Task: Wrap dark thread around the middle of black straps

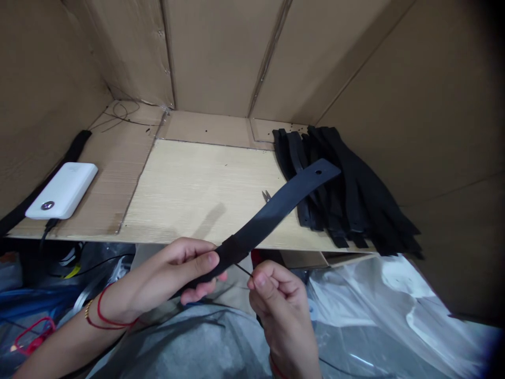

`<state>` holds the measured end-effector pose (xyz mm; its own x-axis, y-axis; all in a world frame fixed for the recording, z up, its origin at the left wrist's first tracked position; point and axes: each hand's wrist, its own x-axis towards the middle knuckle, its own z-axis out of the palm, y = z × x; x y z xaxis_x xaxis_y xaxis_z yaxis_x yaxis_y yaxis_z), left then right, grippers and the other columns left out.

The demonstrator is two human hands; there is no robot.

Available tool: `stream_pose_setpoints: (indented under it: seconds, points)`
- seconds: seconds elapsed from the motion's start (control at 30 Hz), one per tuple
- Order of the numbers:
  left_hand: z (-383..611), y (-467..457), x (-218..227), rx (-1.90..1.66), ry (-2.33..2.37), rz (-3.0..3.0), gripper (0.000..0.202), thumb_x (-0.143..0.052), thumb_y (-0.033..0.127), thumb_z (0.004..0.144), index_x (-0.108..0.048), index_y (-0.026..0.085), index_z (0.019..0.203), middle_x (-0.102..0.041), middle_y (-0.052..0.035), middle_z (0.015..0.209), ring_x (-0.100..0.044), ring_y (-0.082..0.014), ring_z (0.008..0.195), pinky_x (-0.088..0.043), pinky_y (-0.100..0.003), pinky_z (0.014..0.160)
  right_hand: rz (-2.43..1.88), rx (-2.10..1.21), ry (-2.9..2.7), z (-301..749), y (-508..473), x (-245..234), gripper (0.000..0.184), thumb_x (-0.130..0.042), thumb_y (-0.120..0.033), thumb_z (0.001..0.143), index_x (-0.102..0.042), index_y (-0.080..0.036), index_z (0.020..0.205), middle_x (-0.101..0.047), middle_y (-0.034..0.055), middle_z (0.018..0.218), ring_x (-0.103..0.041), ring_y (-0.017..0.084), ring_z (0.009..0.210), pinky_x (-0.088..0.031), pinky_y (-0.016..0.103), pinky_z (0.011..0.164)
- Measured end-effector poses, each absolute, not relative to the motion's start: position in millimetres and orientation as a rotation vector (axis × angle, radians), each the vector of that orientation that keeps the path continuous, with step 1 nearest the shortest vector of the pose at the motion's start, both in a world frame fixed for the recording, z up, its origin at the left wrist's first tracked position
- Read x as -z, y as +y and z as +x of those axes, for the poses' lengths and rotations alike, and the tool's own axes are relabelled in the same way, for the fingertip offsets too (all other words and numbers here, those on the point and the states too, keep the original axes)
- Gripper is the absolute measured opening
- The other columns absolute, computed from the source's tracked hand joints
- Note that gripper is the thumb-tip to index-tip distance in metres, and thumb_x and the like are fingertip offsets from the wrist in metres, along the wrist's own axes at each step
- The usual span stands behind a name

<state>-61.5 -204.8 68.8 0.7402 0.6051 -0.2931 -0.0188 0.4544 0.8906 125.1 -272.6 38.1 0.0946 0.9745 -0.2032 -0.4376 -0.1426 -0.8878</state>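
A long black strap (272, 210) with a hole near its far end slants up to the right over the table edge. My left hand (185, 268) is closed around its lower part, thumb on top. Just beyond the thumb, a darker band (232, 247) wraps the strap. A thin dark thread (243, 270) runs from the band to my right hand (278, 305), which pinches it between thumb and forefinger. Behind the strap, the tips of small metal snips (266, 196) show on the table; the rest is hidden.
Several black straps (351, 189) lie piled at the right of the wooden table (185, 184). A white power bank (63, 189) with a cable sits at the left, beside a black strip (77, 147). Loose thread (126, 110) curls at the back left. Cardboard walls (221, 58) enclose the table.
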Motion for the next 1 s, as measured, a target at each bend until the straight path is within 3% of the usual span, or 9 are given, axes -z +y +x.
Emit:
stream_pose_setpoints:
  seconds: [0.4,1.0]
  points:
    - [-64,-205,-69,-0.424,0.701,1.054,0.037,-0.055,0.046,0.094,-0.064,0.011,0.085,-0.049,0.004,0.058,-0.037,-0.0045,0.046,-0.025,-0.019,0.044,-1.075,-1.406,-0.753,121,-279,-34,0.034,-0.074,-0.042,0.081,-0.062,-0.016,0.062,-0.027,-0.0096,0.045,-0.017,0.004,0.043,-0.013,0.02,0.041]
    - [-63,-205,-67,-0.387,0.563,1.023,0.031,-0.053,0.041,0.095,-0.062,0.012,0.088,-0.047,0.0044,0.058,-0.034,-0.0042,0.045,-0.024,-0.019,0.043,-0.94,-1.563,-0.591,125,-265,-30,0.037,-0.079,-0.043,0.074,-0.057,-0.016,0.061,-0.023,-0.012,0.044,-0.009,0.001,0.039,-0.009,0.018,0.037]
